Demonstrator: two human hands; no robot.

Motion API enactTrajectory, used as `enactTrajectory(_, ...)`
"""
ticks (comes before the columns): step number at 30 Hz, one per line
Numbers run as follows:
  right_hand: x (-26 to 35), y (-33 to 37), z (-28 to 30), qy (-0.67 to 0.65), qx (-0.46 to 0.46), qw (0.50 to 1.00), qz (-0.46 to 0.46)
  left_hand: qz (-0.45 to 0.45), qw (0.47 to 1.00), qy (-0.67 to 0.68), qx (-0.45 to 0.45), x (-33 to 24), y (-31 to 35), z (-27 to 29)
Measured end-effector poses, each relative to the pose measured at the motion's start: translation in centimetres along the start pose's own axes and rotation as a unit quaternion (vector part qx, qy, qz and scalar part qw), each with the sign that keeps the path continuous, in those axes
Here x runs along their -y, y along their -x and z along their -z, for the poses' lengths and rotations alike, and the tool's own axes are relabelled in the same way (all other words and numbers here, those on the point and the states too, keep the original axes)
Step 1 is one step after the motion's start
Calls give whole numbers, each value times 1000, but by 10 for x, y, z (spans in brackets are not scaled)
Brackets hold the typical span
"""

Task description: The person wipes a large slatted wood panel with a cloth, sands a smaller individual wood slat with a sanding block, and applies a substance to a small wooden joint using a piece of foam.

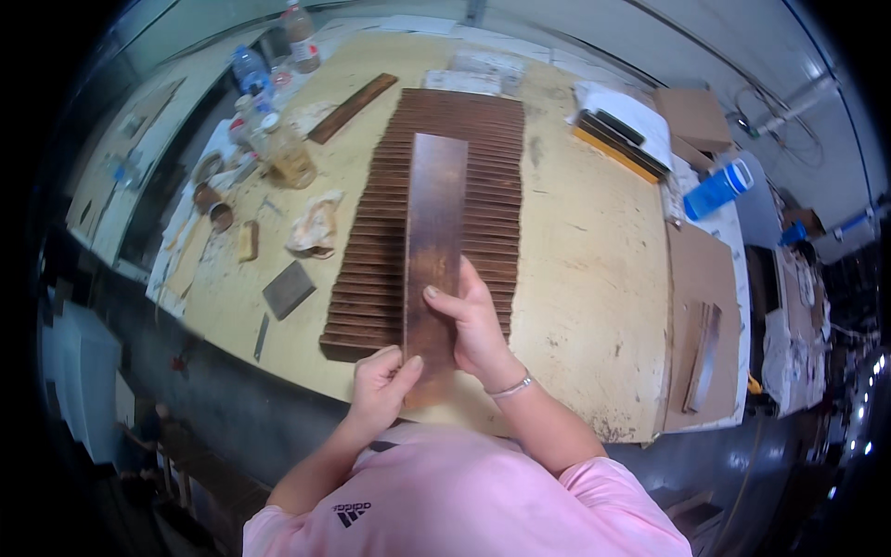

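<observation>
Between both hands I hold a long brown wooden board point(436, 204), its glossy dark face turned up and its far end pointing away from me. My left hand point(382, 385) is closed on the near left edge, thumb on top. My right hand point(475, 320) grips the right edge about midway, its thumb lying across the face. Beneath and beyond the board, a long row of similar brown boards point(492, 186) stands on edge, packed side by side on the table. The held board hides part of that row.
The pale worktable point(594, 278) carries bottles point(292, 158), a crumpled cloth point(317, 223), a grey square block point(290, 290) and a thin blade-like strip point(262, 336) on the left. A single board point(355, 108) lies behind. At right are a blue bottle point(716, 190) and another board point(703, 357) on cardboard.
</observation>
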State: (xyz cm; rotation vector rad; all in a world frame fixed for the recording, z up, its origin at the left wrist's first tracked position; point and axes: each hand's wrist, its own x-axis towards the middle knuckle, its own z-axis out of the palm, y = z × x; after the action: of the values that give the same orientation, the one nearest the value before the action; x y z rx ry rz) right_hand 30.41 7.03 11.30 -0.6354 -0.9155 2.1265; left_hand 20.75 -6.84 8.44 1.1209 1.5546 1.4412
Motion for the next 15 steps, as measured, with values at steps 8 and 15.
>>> enactTrajectory(8,-37,8,-9,-12,8,995,-101,102,974,178,-95,23,29,16)
enactTrajectory(15,-60,26,-13,-22,-61,980,-190,126,990,48,50,67,17,85)
